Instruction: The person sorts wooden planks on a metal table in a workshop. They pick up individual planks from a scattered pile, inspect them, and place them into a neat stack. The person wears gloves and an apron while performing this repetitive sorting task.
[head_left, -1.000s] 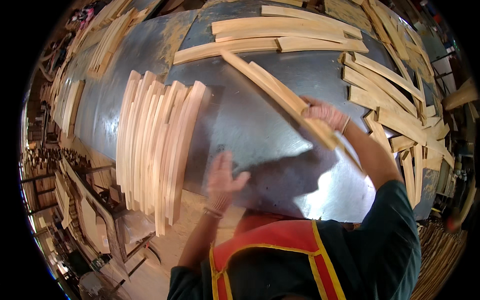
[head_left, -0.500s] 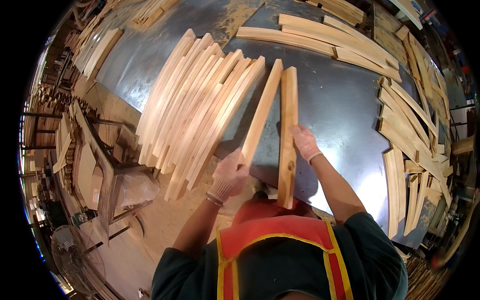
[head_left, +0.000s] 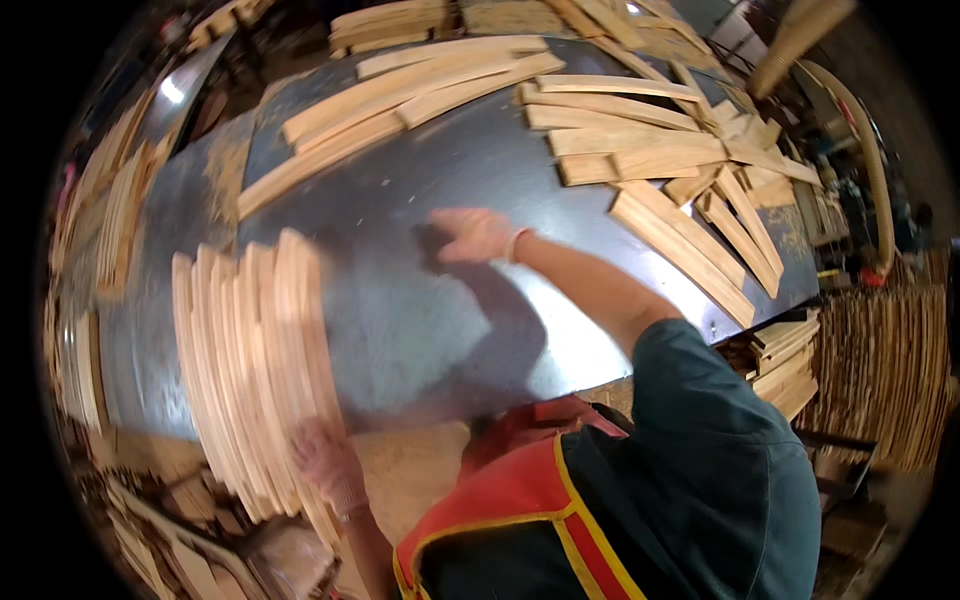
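A row of pale wooden strips lies side by side at the left, their near ends jutting past the table's edge. My left hand, in a light knit glove, is closed round the near part of the rightmost strip, which is blurred by motion and lies against the row. Over the middle of the dark metal table, my right hand, also gloved, reaches out with its fingers extended and slightly blurred. It holds nothing.
Several curved boards lie across the far side of the table. To the right is a loose heap of wooden pieces, with longer boards nearer me. A tall stack of thin wood stands beyond the table's right end.
The view has turned right. The two strips held apart earlier have moved to the row on the left. My right hand has let go of its strip and reached out over the table.
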